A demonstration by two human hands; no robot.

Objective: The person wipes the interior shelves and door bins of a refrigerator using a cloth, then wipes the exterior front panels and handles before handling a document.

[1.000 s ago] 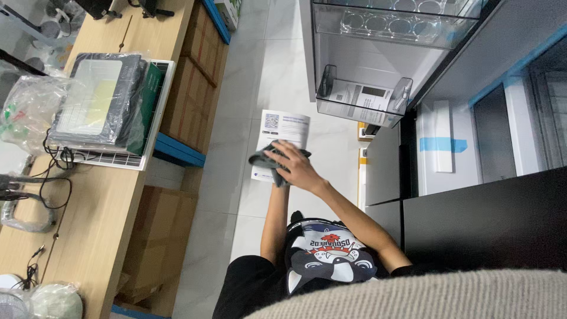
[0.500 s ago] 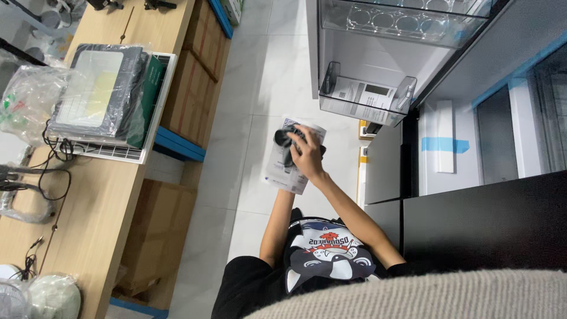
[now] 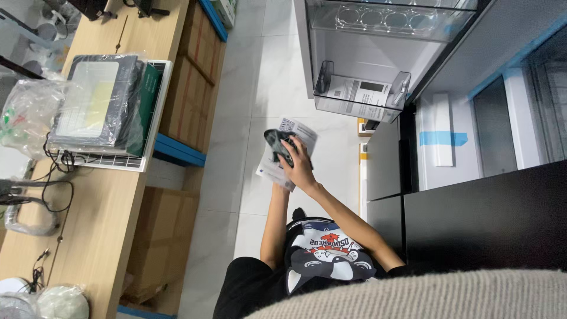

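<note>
Item: white paper sheet (image 3: 277, 171), printed, held flat in the air over the pale tiled floor (image 3: 236, 147). A dark grey cloth (image 3: 276, 142) lies bunched on its upper face.

Right hand (image 3: 300, 168): on top of the sheet, fingers curled over the cloth and pressing it down against the paper; grasping the cloth.

Left hand: hidden beneath the sheet; only the forearm (image 3: 273, 227) shows, rising to the paper's lower edge. It likely supports the sheet from below, but its grip cannot be told.

Just beyond the hands, ahead and to the right: open refrigerator door (image 3: 360, 53), white inside, with a clear plastic door bin (image 3: 360, 94) holding a printed card, and a clear egg tray shelf (image 3: 390, 20) above it.

Right of the hands: refrigerator cabinet (image 3: 449, 142), grey-white, with a strip of blue tape (image 3: 442, 137); dark panel (image 3: 490, 218) nearer the body.

Left of the hands, well apart: brown cardboard boxes (image 3: 189, 88) stacked under a wooden workbench (image 3: 94, 218) with a blue-edged shelf (image 3: 177, 150).

On the workbench: a white wire rack (image 3: 118, 159) carrying a dark flat device wrapped in plastic film (image 3: 97, 97), a green box (image 3: 144, 106) beside it, a crumpled clear bag (image 3: 26, 112), black cables (image 3: 41, 189).

Below the hands: black shirt with a cartoon print (image 3: 328, 257), grey fabric (image 3: 425, 298) at the bottom edge.
</note>
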